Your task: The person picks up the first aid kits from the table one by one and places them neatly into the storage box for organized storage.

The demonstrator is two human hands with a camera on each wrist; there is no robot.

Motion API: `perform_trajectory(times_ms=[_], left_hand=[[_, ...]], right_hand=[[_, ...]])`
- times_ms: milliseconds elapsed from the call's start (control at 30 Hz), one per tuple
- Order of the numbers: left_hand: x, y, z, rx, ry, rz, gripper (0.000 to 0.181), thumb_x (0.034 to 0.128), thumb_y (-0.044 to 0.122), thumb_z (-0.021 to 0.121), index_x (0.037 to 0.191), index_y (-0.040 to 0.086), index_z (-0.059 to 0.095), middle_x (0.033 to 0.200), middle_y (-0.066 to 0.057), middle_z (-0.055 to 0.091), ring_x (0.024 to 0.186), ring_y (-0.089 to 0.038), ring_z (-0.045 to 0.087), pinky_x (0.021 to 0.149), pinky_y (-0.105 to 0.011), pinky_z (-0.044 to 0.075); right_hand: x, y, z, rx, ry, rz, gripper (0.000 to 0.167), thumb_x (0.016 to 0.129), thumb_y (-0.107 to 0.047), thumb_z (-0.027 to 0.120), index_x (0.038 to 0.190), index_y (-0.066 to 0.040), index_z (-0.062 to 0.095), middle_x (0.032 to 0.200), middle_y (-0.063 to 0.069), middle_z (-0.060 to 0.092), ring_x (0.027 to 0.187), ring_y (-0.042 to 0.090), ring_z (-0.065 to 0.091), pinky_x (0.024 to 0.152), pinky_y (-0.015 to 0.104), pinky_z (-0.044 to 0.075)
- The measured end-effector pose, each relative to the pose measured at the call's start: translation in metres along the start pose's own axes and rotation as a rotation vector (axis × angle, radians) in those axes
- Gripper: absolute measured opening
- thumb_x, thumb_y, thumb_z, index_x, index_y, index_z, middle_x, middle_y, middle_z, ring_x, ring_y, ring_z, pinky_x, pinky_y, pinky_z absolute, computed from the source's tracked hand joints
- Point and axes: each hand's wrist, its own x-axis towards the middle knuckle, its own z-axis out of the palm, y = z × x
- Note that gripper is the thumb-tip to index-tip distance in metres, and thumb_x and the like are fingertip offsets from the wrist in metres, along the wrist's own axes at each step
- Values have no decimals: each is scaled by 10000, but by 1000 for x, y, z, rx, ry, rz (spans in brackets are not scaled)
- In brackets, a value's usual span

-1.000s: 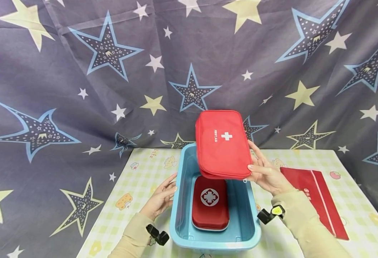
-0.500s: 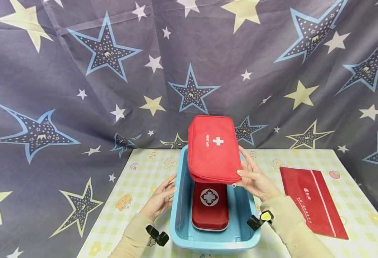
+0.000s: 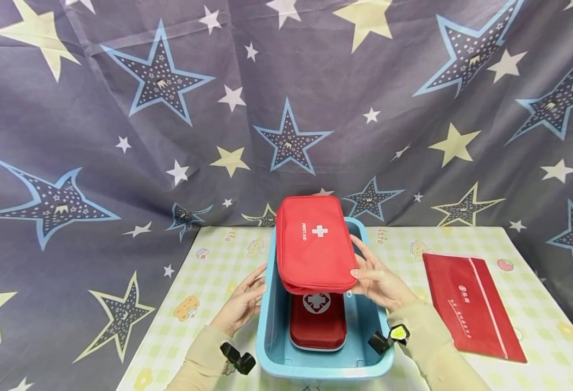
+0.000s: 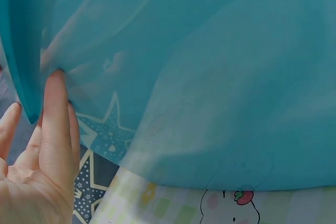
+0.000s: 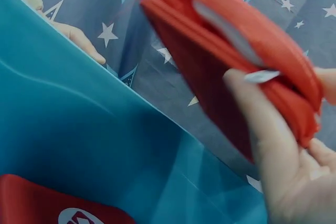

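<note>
the right hand (image 3: 377, 282) is gripping the right edge of a soft, red fabric first-aid pouch (image 3: 315, 252), holding it tilted above the far part of the smooth blue plastic bin (image 3: 325, 372). a round-cornered red case (image 3: 318, 327) is lying inside. the left hand (image 3: 242, 303) is touching the left wall, fingers extended.

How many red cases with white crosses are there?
2: the bright case in the right hand, the darker case inside the blue tub. More could hide behind the first.
</note>
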Motion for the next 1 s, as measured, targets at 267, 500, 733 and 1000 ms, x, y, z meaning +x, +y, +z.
perform_trajectory(times_ms=[267,500,733,1000], left_hand=[[1,1,1,23,8,0,610,991,34,403,1526,99,116,1249,32,474,1045,-99,592,812,-331,550],[0,0,0,16,8,3,610,991,37,409,1525,98,120,1231,47,503,1044,-91,593,801,-319,553],[0,1,-1,12,6,3,618,989,38,410,1525,90,108,1234,46,501,1032,-89,600,774,-305,560],[0,2,0,10,10,-4,651,978,54,449,1527,88,100,1243,41,486,1044,-88,595,795,-308,558]], right_hand=[[-3,-3,7,-114,103,148,838,910,109,418,1529,-220,-42,1323,-39,469,1046,172,621,771,356,582],[-7,-5,11,-104,124,188,853,903,109,432,1528,-210,-52,1308,-26,474,1049,184,622,787,379,577],[-9,-5,13,-115,134,195,853,902,100,445,1526,-194,-57,1294,-27,497,1035,185,634,789,390,574],[-9,-5,18,-164,164,219,843,894,84,460,1523,-179,-35,1257,-17,518,955,171,659,739,357,586]])
